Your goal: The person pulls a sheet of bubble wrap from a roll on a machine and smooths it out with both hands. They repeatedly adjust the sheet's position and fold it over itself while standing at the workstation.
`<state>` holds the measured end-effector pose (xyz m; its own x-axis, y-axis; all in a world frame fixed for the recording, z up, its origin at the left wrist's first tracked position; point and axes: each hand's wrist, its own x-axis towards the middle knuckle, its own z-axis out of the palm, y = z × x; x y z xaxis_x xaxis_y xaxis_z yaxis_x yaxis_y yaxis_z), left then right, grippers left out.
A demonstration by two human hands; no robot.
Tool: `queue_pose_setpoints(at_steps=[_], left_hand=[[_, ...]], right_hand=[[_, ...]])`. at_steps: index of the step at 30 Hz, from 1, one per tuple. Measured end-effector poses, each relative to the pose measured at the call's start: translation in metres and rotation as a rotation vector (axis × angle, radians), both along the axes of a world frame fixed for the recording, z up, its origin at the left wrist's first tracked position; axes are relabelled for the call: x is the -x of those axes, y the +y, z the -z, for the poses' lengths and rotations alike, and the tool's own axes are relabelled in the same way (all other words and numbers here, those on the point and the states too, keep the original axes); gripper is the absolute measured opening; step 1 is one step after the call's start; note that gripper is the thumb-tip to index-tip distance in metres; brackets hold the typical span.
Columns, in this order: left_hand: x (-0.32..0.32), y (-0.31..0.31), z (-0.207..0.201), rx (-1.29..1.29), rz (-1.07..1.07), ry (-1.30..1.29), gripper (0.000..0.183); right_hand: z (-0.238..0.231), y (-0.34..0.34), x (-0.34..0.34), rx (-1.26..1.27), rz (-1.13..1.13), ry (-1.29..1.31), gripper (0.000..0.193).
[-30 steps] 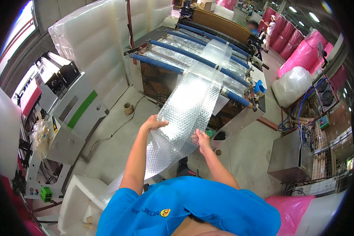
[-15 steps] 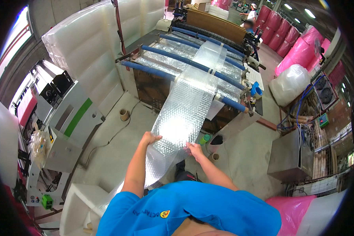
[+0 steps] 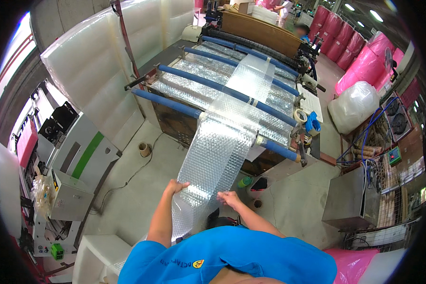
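Basically, both hands are at the near stretch of a long, clear bubble-wrap strip [image 3: 218, 146], which slopes down from a roller-topped machine [image 3: 180, 124] toward the wearer's blue shirt [image 3: 232, 255]. On the left edge, the left hand [image 3: 176, 186] holds the strip, its thumb lying on the upper face. At the right edge, the right hand [image 3: 228, 199] is partly curled, its fingertips by the border of the strip; whether they pinch it or only touch it, I cannot tell. Below the hands the strip bends and runs nearer, down past the left forearm.

At its far end the strip crosses several blue rollers [image 3: 168, 103], above more silvery bubble sheeting on the machine. On the machine's right side, a roll of tape [image 3: 299, 115] sits near a blue object [image 3: 312, 124]. A green bottle [image 3: 244, 181] stands just right of the strip, and a cardboard core [image 3: 144, 149] is on the floor to the left. Farther left is a pale machine with a green stripe [image 3: 87, 154]. Pink-wrapped rolls [image 3: 364, 61] stand at the far right, and a dark-haired person [image 3: 302, 32] is beyond the rollers.
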<state>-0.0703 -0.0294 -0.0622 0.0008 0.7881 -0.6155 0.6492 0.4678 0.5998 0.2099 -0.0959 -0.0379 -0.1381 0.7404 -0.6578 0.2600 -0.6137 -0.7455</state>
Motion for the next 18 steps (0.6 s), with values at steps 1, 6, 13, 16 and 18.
queue_pose_setpoints(at_steps=[1, 6, 13, 16, 18], left_hand=[[-0.002, 0.013, 0.012, 0.019, -0.019, -0.015, 0.066], [-0.044, 0.062, -0.027, -0.105, -0.042, -0.084, 0.059], [-0.075, 0.127, -0.056, -0.229, -0.067, -0.117, 0.056], [-0.091, 0.138, -0.087, -0.350, -0.171, -0.147, 0.055], [-0.093, 0.137, -0.100, -0.393, -0.233, -0.174, 0.055]], right_hand=[[-0.002, 0.010, -0.006, -0.025, -0.016, -0.017, 0.032], [-0.011, 0.061, -0.032, -0.120, 0.110, -0.037, 0.031], [-0.035, 0.116, -0.048, -0.281, 0.380, 0.066, 0.029], [-0.036, 0.131, -0.055, -0.366, 0.498, 0.190, 0.028], [-0.043, 0.137, -0.052, -0.431, 0.541, 0.246, 0.027]])
